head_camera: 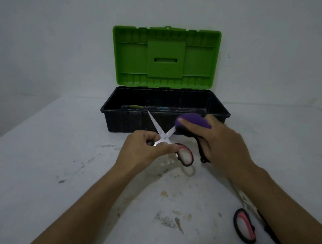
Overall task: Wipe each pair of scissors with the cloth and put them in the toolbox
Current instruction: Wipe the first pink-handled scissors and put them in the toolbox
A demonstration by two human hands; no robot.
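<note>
My left hand [144, 149] pinches a pair of scissors [185, 155] with black and pink handles near the pivot, blades spread apart and pointing at the toolbox. My right hand [220, 140] grips a purple cloth [192, 121] wrapped round the tip of the right blade. Behind both hands stands the black toolbox [219, 115] with its green lid [165, 57] upright; a few small items lie dimly on its floor. A second pair of scissors [244, 224] with the same handles lies on the table at the lower right, partly under my right forearm.
The white table [57, 161] is stained and scuffed in the middle. Its left edge runs diagonally at the far left. A plain wall rises right behind the toolbox.
</note>
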